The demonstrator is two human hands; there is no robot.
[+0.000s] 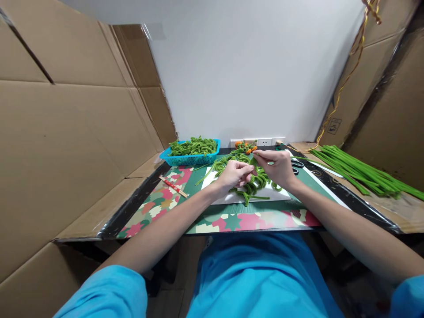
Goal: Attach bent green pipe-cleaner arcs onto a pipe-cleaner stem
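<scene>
My left hand (234, 174) is closed in a pinch on a green fuzzy chenille piece (253, 161), at the middle of the table. From the other side, my right hand (276, 167) pinches the upper end of the same piece between thumb and fingertips. Its exact shape is partly hidden by the fingers. Below and behind both hands, curled green chenille pieces (247, 196) lie in a loose heap on a white sheet (220, 201). Orange fuzzy balls on green stems (251, 150) lie just beyond the heap.
A blue basket (190, 160) full of curled green pieces stands at back left. Wooden chopsticks (173, 187) with red marking lie left. Black-handled scissors (297, 163) are beyond my right hand. Long green chenille stems (364, 172) lie right. Cardboard walls (82, 123) flank the table.
</scene>
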